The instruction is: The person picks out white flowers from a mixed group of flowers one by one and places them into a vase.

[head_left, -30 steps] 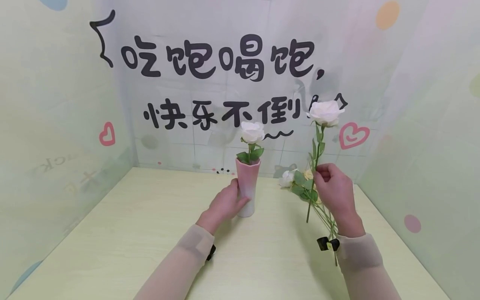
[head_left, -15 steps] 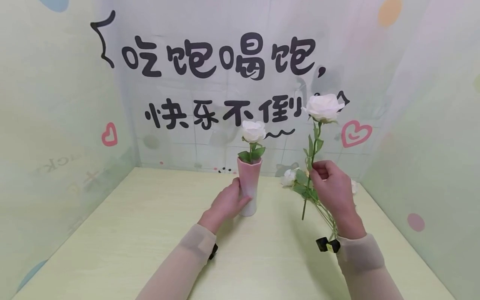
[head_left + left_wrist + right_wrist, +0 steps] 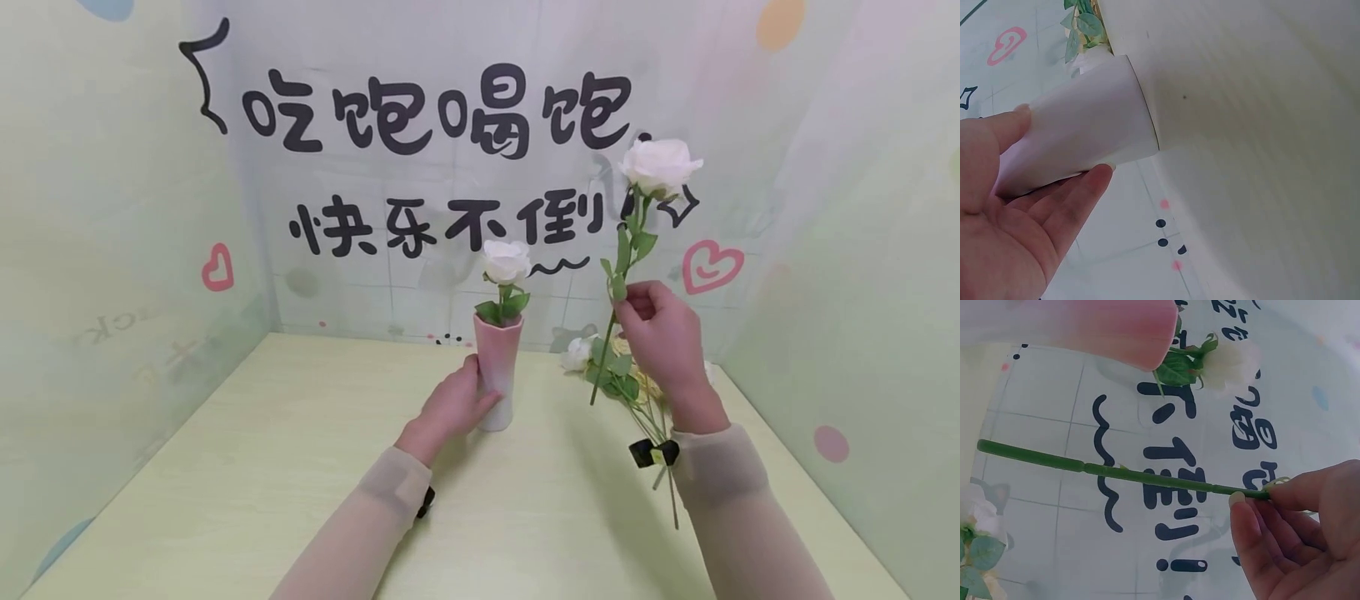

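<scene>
A pink-to-white vase (image 3: 497,375) stands upright on the table, with one white rose (image 3: 506,262) in its mouth. My left hand (image 3: 452,407) grips the vase low on its side, thumb in front and fingers behind; the left wrist view shows the vase's white lower end (image 3: 1088,115) between them. To the right, my right hand (image 3: 663,337) pinches a second white rose (image 3: 660,167) by its green stem, bloom up and the stem leaning slightly. In the right wrist view the bare stem (image 3: 1116,474) extends from thumb and fingertips, its lower end free.
Several more flowers lie on the table (image 3: 300,467) behind and below my right hand, among them a white rose (image 3: 577,354) with green leaves. Their stems (image 3: 645,417) point toward me. A printed backdrop (image 3: 450,50) encloses the table at the back and sides.
My right hand has risen with its rose, lifting the bloom higher against the backdrop and uncovering more of the flowers lying below. My left hand and the vase have stayed in place.
</scene>
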A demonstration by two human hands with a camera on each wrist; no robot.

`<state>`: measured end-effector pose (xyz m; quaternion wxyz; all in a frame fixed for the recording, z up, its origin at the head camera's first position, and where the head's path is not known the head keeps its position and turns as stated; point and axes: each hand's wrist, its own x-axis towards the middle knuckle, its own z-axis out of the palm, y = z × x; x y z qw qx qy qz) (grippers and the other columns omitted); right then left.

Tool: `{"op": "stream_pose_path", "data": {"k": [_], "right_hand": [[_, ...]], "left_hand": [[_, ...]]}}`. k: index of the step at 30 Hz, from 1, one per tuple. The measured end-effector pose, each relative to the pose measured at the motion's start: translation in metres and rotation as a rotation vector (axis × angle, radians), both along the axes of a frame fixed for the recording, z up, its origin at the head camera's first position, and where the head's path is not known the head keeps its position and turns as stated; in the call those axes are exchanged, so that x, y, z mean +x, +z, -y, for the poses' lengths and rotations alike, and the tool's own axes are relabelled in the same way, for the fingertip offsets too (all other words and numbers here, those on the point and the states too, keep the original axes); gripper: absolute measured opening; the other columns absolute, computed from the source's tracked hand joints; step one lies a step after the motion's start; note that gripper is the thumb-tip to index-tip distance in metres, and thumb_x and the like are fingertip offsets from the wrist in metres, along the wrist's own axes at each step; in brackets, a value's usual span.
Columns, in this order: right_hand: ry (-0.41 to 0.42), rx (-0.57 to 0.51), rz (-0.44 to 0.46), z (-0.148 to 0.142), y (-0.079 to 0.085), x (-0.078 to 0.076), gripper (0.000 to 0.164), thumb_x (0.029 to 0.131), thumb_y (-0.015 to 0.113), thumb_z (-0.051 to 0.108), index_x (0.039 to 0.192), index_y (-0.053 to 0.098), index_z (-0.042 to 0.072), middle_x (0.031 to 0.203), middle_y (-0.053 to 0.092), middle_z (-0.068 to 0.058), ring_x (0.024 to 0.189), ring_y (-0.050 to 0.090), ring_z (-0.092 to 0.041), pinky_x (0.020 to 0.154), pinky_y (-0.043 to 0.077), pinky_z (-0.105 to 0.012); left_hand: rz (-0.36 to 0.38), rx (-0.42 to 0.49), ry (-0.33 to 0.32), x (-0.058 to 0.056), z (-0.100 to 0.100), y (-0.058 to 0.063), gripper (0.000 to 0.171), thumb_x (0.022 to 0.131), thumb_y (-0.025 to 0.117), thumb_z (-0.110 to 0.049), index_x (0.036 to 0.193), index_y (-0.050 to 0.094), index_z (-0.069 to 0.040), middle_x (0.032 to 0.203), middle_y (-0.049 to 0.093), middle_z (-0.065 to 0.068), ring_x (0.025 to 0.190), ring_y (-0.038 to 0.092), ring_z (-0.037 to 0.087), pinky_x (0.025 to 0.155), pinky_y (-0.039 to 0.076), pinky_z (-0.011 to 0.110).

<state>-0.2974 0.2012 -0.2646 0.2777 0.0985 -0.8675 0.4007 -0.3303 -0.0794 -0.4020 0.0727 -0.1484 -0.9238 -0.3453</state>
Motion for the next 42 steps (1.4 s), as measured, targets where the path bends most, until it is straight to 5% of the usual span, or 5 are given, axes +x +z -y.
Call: {"op": "stream_pose_path", "data": {"k": [8, 18, 31, 37, 42], "right_hand": [[0.024, -0.068, -0.004, 0.012, 0.033, -0.002, 0.034, 0.11, 0.067, 0.026, 0.129, 0.069, -0.001, 0.109, 0.074, -0.016, 0.085, 0.067, -0.005, 0.069, 0.06, -0.013], [0.051, -0.138, -0.049, 0.031, 0.06, -0.001, 0.031, 0.109, 0.067, 0.026, 0.129, 0.068, 0.003, 0.112, 0.077, -0.016, 0.084, 0.07, 0.002, 0.072, 0.062, -0.015], [0.195, -0.264, -0.27, 0.056, 0.058, -0.009, 0.024, 0.107, 0.071, 0.011, 0.122, 0.068, -0.007, 0.109, 0.079, -0.026, 0.078, 0.072, 0.007, 0.071, 0.063, -0.016], [0.227, -0.264, -0.258, 0.064, 0.055, -0.012, 0.022, 0.107, 0.071, 0.01, 0.121, 0.068, -0.007, 0.11, 0.08, -0.024, 0.08, 0.073, 0.004, 0.072, 0.063, -0.017], [0.225, -0.237, -0.192, 0.073, 0.05, -0.016, 0.022, 0.108, 0.071, 0.014, 0.123, 0.07, -0.002, 0.111, 0.08, -0.02, 0.087, 0.077, -0.011, 0.074, 0.065, -0.022]], "left_hand": [[0.0, 0.006, -0.006, -0.002, 0.001, -0.001, 0.067, 0.109, 0.071, -0.029, 0.158, 0.041, 0.007, 0.152, 0.063, 0.027, 0.137, 0.067, 0.042, 0.117, 0.054, 0.056], [-0.019, -0.003, -0.007, -0.001, 0.0, 0.0, 0.067, 0.108, 0.073, -0.028, 0.156, 0.042, 0.008, 0.149, 0.065, 0.028, 0.134, 0.068, 0.043, 0.115, 0.056, 0.057], [-0.001, 0.004, -0.006, -0.001, 0.0, -0.001, 0.068, 0.108, 0.072, -0.028, 0.157, 0.041, 0.007, 0.152, 0.063, 0.027, 0.137, 0.067, 0.043, 0.117, 0.054, 0.058], [-0.007, -0.007, -0.009, -0.001, 0.001, -0.001, 0.068, 0.109, 0.072, -0.028, 0.157, 0.041, 0.008, 0.151, 0.063, 0.028, 0.136, 0.067, 0.043, 0.116, 0.055, 0.057], [-0.003, -0.002, -0.008, 0.0, 0.001, -0.001, 0.068, 0.109, 0.071, -0.029, 0.157, 0.04, 0.008, 0.152, 0.063, 0.028, 0.137, 0.066, 0.043, 0.117, 0.054, 0.058]]}}
